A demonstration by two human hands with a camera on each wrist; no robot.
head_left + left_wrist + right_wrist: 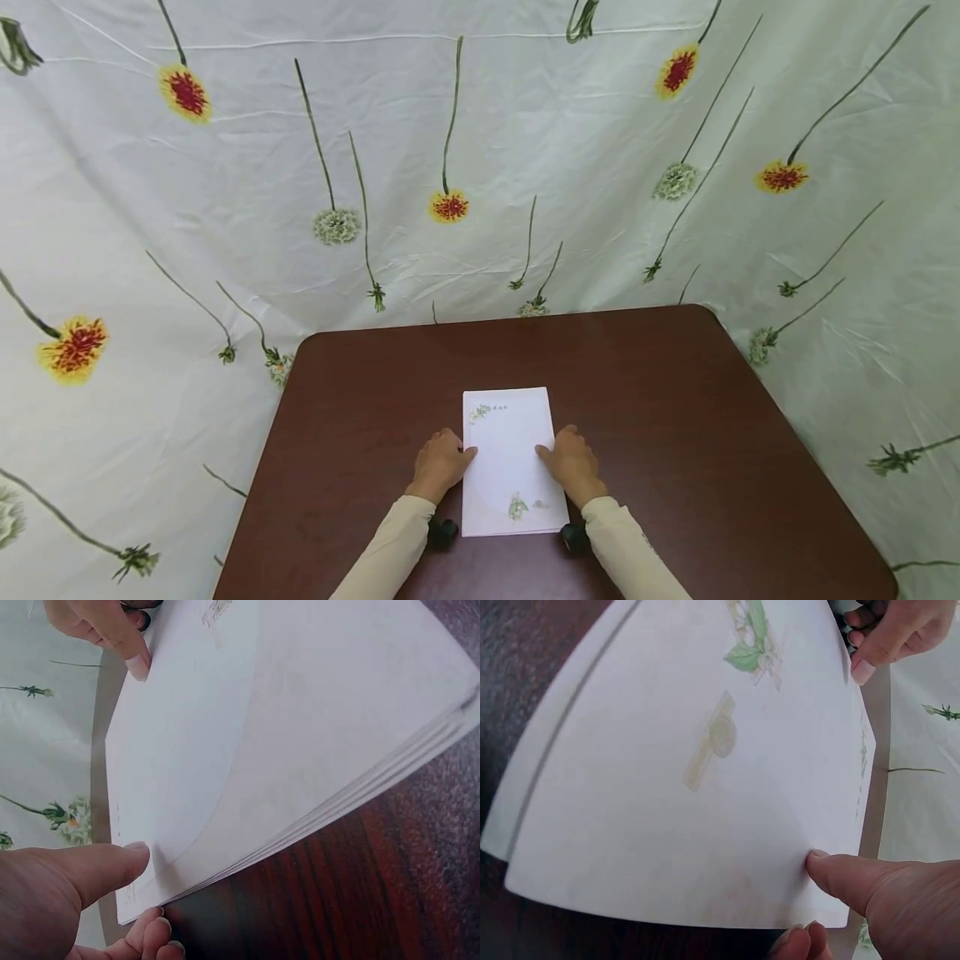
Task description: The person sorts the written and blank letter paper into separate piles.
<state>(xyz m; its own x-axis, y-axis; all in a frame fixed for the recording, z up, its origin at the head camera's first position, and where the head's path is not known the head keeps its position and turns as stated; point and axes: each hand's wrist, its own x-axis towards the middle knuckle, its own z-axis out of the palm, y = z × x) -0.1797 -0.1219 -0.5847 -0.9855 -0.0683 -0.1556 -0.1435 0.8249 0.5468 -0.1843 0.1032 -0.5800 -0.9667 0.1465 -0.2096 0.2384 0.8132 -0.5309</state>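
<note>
A small stack of white paper sheets (510, 454), printed with pale green plant drawings, lies flat and upright in front of me. My left hand (437, 465) holds its left edge, thumb on the top sheet and fingers at the side. On the opposite edge my right hand (574, 468) grips the same way. Several layered edges of the stack (352, 791) show in the left wrist view. In the right wrist view the top sheet (652, 847) sits slightly offset from one beneath, and the right thumb (840, 874) presses on it. The fingertips underneath are partly hidden.
The sheets are on a dark reddish-brown table (360, 400) with rounded corners. Behind and beside it hangs a white cloth (247, 167) with printed flowers. A dark band or device (442, 534) is at the left wrist, and another (575, 538) at the right.
</note>
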